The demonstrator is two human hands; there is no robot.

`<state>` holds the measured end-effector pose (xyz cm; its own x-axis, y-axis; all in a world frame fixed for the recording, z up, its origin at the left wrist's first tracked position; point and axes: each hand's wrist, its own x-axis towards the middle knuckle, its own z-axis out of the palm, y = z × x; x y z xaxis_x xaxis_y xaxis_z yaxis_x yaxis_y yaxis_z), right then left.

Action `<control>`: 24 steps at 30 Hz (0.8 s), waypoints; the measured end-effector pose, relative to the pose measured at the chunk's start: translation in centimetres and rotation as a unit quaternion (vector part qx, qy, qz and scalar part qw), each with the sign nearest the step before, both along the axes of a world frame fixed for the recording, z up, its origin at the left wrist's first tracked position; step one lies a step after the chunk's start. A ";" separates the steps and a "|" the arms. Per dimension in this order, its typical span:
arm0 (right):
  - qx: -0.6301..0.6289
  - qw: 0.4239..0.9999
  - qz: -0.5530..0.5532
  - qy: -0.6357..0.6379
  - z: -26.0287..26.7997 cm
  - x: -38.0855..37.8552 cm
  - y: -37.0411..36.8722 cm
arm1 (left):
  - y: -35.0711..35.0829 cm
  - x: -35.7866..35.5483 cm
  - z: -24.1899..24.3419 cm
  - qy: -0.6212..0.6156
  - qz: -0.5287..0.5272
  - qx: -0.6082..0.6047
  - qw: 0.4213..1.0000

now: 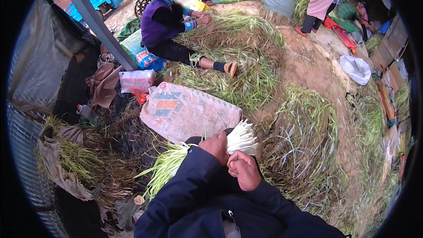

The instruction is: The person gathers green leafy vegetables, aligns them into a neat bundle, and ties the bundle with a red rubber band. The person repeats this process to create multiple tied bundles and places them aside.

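My left hand (pixel 216 147) is closed around a bundle of long green stalks with white ends (pixel 242 138), held over my lap. The white ends point right, and the green leaves (pixel 168 165) hang over to the left. Against the right side of the bundle, just below the white ends, is my right hand (pixel 244 171) with its fingers curled; a bit of something red shows between the hands, too small to name. Beyond the bundle lies a worn woven sack (pixel 191 110) with faded print.
A person (pixel 165 23) sits ahead with one leg stretched over heaped stalks (pixel 231 59). More loose stalks (pixel 297 138) lie to the right. A metal post (pixel 99 23), a plastic-wrapped pack (pixel 137 81) and a plastic jug (pixel 86 112) are at left. Other people stand farther back.
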<state>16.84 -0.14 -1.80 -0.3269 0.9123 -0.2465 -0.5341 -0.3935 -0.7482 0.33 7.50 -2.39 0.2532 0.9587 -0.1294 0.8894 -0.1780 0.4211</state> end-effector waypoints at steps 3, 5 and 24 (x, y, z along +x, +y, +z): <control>-0.009 1.000 0.000 -0.001 -0.5 0.8 -0.7 | -0.1 0.2 0.6 0.002 -0.003 -0.006 1.000; -0.006 1.000 0.005 0.013 -1.4 1.3 -0.9 | -0.4 0.1 -0.3 0.000 -0.001 0.017 1.000; 0.110 0.989 -0.046 -0.084 2.7 1.2 3.0 | -1.9 -1.7 1.4 -0.106 -0.069 0.039 0.991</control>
